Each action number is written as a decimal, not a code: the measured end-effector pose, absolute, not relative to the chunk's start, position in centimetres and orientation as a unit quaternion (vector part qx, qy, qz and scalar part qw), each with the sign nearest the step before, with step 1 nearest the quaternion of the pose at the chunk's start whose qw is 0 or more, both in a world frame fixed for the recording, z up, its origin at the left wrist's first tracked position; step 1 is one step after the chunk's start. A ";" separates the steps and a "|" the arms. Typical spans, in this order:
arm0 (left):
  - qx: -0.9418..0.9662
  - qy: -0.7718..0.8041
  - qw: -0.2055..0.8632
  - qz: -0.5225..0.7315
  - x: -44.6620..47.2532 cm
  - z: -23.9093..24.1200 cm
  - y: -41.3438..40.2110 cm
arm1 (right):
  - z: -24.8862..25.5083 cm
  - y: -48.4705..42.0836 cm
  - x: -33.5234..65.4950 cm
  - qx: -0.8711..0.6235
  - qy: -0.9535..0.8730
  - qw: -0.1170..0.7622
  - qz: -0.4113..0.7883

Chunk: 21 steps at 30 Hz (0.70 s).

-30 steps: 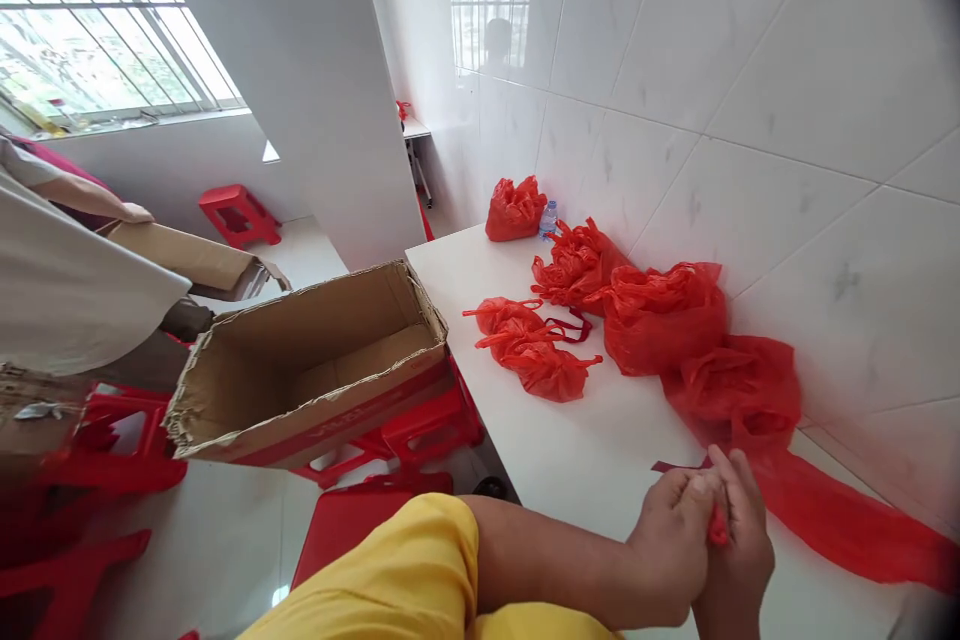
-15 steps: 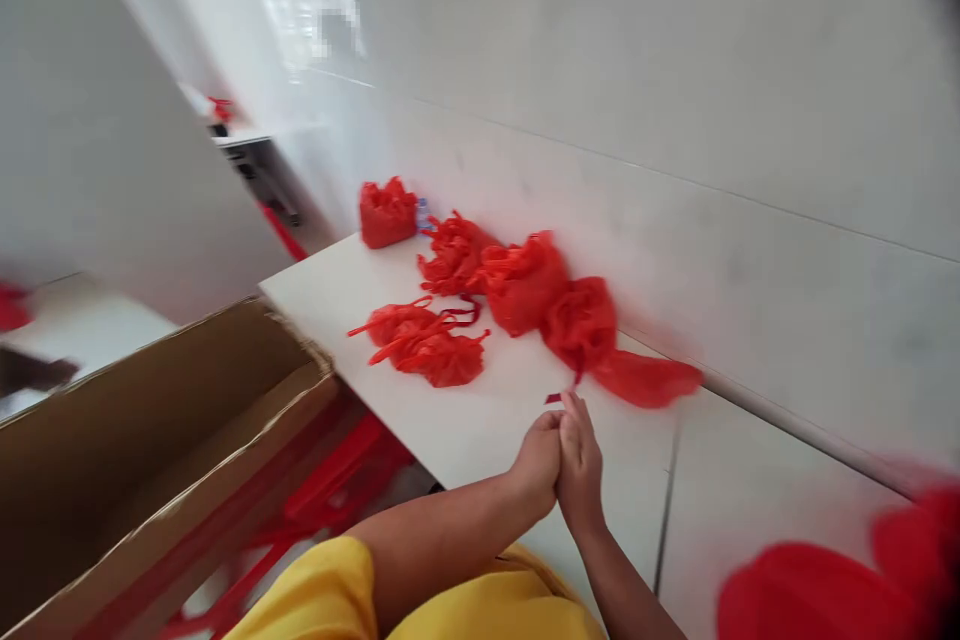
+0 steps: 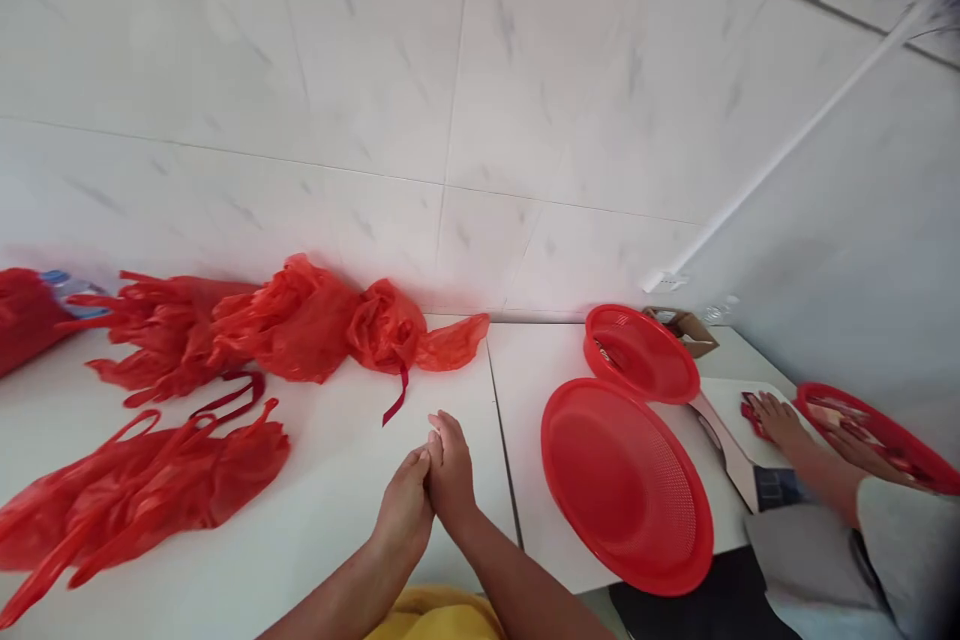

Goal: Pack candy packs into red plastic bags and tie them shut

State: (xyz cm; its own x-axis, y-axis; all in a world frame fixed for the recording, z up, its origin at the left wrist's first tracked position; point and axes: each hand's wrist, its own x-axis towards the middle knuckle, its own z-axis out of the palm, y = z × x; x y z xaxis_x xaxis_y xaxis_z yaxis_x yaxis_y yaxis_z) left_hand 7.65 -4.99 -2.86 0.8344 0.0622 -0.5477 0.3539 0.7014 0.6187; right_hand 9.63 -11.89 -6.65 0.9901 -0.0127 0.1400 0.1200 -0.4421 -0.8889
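Left hand (image 3: 405,512) and right hand (image 3: 452,472) meet, grips pressed together, on bare desk (image 3: 322,545) between bags (image 3: 150,490) and basket (image 3: 626,485), near its front edge.

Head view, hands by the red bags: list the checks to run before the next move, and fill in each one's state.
1. Both the left hand and the right hand in view, fingertips touching: ok.
2. Anything pinched between them: cannot tell.
3. The dark red ribbon in sight, lying apart from the fingertips: ok.
4. The flat bag pile apart from the left hand: ok.
5. The large red basket apart from the right hand: ok.
6. The co-worker's hand away at the far right: ok.
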 end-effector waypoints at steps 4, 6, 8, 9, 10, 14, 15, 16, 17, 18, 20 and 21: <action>0.371 0.325 0.867 -0.062 9.5 -2.5 -5.0 | -6.7 -14.2 8.3 -0.857 -0.125 0.492 -0.087; 0.374 0.332 0.862 -0.082 10.4 -2.4 -4.9 | -6.6 -15.2 8.3 -0.864 -0.169 0.465 -0.089; 0.379 0.325 0.860 -0.104 10.9 -2.4 -4.8 | -6.4 -16.2 9.1 -0.868 -0.201 0.448 -0.078; 0.379 0.315 0.861 -0.122 11.0 -2.4 -4.7 | -6.3 -16.6 9.7 -0.866 -0.215 0.447 -0.064; 0.380 0.303 0.861 -0.147 11.1 -2.4 -4.6 | -6.3 -17.1 10.6 -0.862 -0.228 0.450 -0.045; 0.402 0.276 0.839 -0.242 11.3 -1.8 -4.2 | -7.0 -19.8 16.5 -0.873 -0.136 0.469 -0.001; 0.407 0.272 0.835 -0.250 11.4 -1.7 -4.0 | -7.4 -20.7 18.5 -0.883 -0.070 0.463 -0.003; 0.409 0.265 0.834 -0.258 11.5 -1.8 -3.7 | -7.7 -21.8 20.7 -0.891 -0.015 0.453 -0.008; 0.410 0.255 0.833 -0.270 11.6 -2.1 -3.4 | -8.1 -22.9 23.1 -0.896 0.022 0.443 -0.017; 0.412 0.247 0.829 -0.284 11.6 -2.7 -3.0 | -8.4 -24.0 25.5 -0.900 0.060 0.431 -0.025; 0.446 0.246 0.802 -0.313 11.5 -4.5 -1.8 | -9.1 -26.0 30.2 -0.905 0.122 0.406 -0.038; 0.489 0.252 0.773 -0.317 11.4 -5.7 -1.1 | -9.5 -26.8 32.3 -0.906 0.140 0.396 -0.040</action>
